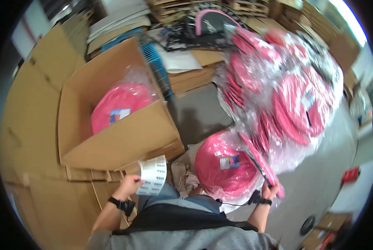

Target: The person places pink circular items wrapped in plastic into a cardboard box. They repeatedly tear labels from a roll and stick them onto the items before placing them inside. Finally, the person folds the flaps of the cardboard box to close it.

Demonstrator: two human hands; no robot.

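Note:
A white sheet of barcode labels (154, 174) is pinched at its left edge by my left hand (130, 186). My right hand (270, 191) is closed on the near end of a flat round pink item (256, 156) in clear plastic, tilted up on its edge. Left of it, another flat round pink item (209, 173) lies face up in its bag, with a small printed label (229, 162) showing through. In an open cardboard box (120, 139) at the left rests one more pink round item (122, 100), also bagged and labelled.
A large heap of bagged pink round items (297, 104) fills the right side. Cardboard sheets (38, 104) stand left of the box. Behind are a blue plastic pallet (153, 62), stacked boards, and a black item with pink trim (215, 23). Grey floor (199, 112) shows between box and heap.

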